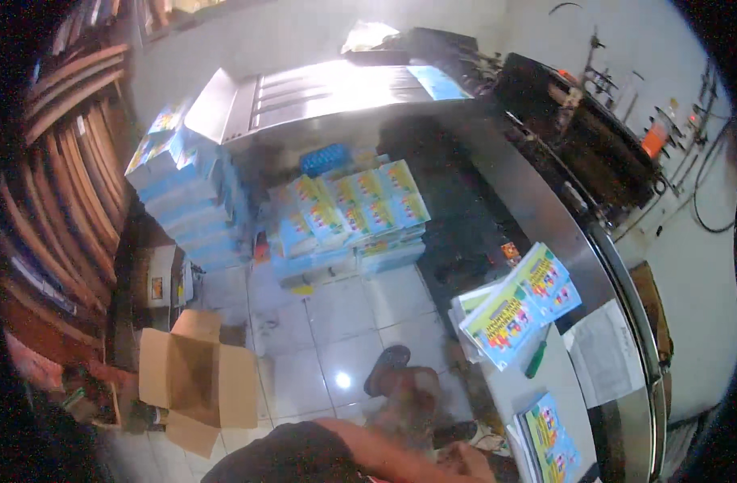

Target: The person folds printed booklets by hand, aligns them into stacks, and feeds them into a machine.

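Observation:
My left arm, in a dark sleeve, reaches across the lower edge towards the right. My left hand [465, 464] is blurred and partly cut off by the edge, so its fingers do not show clearly. It is nearest to a stack of colourful booklets [550, 441] on the light worktop [505, 388]; whether it touches anything is unclear. My right hand is out of view. Farther along the worktop lies a fanned pile of blue, yellow and green booklets [517, 310]. A green-handled tool [536, 360] rests beside that pile.
An open cardboard box [195, 378] stands on the tiled floor [292, 342]. Beyond it are booklet stacks [352, 205], a taller stack [195, 197] and a blue basket [325, 159]. A metal table [328, 97] spans the back. Wooden frames [82, 177] line the left; dark machinery [578, 129] stands right.

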`<state>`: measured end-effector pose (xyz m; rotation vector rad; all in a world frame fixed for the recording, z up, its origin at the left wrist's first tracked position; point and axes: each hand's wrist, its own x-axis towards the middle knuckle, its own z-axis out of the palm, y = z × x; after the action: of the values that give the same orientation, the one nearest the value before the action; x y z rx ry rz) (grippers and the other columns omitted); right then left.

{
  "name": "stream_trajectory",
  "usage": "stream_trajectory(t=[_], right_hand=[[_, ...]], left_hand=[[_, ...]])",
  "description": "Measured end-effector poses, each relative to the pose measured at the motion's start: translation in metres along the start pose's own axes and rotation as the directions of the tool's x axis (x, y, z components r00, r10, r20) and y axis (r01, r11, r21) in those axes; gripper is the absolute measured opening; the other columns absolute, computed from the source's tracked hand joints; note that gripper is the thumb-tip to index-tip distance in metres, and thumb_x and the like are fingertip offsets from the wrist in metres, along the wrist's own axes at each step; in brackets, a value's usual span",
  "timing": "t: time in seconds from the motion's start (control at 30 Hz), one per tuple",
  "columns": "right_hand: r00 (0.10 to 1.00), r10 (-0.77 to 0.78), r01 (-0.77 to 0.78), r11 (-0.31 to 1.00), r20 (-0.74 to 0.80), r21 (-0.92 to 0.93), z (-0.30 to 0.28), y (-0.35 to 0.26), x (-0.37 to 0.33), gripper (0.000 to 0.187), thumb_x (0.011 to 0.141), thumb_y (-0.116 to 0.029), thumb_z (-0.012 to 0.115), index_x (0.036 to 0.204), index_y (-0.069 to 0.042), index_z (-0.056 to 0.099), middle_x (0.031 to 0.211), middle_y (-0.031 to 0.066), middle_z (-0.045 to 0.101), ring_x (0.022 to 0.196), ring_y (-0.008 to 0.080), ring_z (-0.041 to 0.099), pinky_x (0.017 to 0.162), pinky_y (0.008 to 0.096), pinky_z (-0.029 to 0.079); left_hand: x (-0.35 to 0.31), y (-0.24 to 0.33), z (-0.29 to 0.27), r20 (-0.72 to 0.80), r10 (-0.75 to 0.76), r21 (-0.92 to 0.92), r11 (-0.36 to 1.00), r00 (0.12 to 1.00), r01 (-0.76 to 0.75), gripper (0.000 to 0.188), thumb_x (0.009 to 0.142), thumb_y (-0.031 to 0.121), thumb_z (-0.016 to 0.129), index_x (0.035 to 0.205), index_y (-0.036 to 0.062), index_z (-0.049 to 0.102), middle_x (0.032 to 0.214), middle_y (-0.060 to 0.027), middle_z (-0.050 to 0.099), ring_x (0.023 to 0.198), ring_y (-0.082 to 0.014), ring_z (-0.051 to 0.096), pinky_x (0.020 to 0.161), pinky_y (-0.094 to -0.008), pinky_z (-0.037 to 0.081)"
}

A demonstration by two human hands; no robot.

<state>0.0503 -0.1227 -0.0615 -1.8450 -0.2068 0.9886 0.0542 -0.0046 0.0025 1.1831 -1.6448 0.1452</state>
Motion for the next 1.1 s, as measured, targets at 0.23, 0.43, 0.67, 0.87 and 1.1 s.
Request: stream_trajectory(t=[0.23,0.43,0.67,0.87,1.1], right_hand=[[0.946,0.048,-0.029,0.998,0.321,-0.064,-0.012,0.129,0.016,0.035,0.087,-0.035,0.056,0.105,-0.006,0.060,0.102,0.0107,0.060,0.099,0.0210,0.053,0.089,0.0345,0.038],[0.935,0.054,-0.052,0.999,0.350,-0.016,-0.015,0.203,0.004,0.039,0.086,-0.036,0.057,0.113,-0.008,0.059,0.111,0.0118,0.059,0.111,0.0218,0.051,0.100,0.0353,0.035],[0.955,-0.009,-0.087,0.946,0.296,0.311,-0.027,0.181,-0.030,0.049,0.084,-0.038,0.059,0.124,-0.010,0.051,0.124,0.0154,0.051,0.116,0.0271,0.049,0.101,0.0406,0.035],[0.947,-0.019,-0.093,0.939,0.320,0.332,-0.043,0.181,-0.023,0.049,0.083,-0.033,0.059,0.123,-0.007,0.050,0.124,0.0160,0.051,0.117,0.0271,0.048,0.101,0.0409,0.034],[0.937,-0.049,-0.082,0.932,0.345,0.354,-0.055,0.178,-0.016,0.048,0.083,-0.028,0.059,0.123,-0.003,0.050,0.124,0.0167,0.051,0.118,0.0271,0.046,0.102,0.0412,0.034]], left_hand=[[-0.005,-0.037,0.059,0.136,-0.172,-0.059,0.982,0.976,0.182,0.013,0.085,0.023,0.056,0.082,0.0113,0.060,0.080,-0.0124,0.061,0.069,-0.0304,0.057,0.061,-0.0448,0.044],[-0.011,-0.062,0.091,0.225,-0.294,-0.061,0.947,0.929,0.315,0.012,0.085,0.022,0.055,0.081,0.0113,0.060,0.080,-0.0117,0.061,0.069,-0.0295,0.057,0.062,-0.0445,0.044],[-0.007,-0.092,0.110,0.284,-0.372,-0.056,0.914,0.884,0.402,0.011,0.085,0.021,0.055,0.080,0.0112,0.059,0.079,-0.0108,0.060,0.070,-0.0285,0.058,0.064,-0.0442,0.045],[-0.002,-0.118,0.121,0.313,-0.383,-0.083,0.901,0.869,0.427,0.011,0.085,0.020,0.055,0.079,0.0112,0.059,0.078,-0.0102,0.060,0.070,-0.0277,0.058,0.065,-0.0440,0.045],[0.001,-0.133,0.127,0.323,-0.413,-0.085,0.884,0.852,0.460,0.010,0.084,0.018,0.055,0.078,0.0112,0.058,0.078,-0.0093,0.060,0.071,-0.0267,0.058,0.067,-0.0437,0.046]])
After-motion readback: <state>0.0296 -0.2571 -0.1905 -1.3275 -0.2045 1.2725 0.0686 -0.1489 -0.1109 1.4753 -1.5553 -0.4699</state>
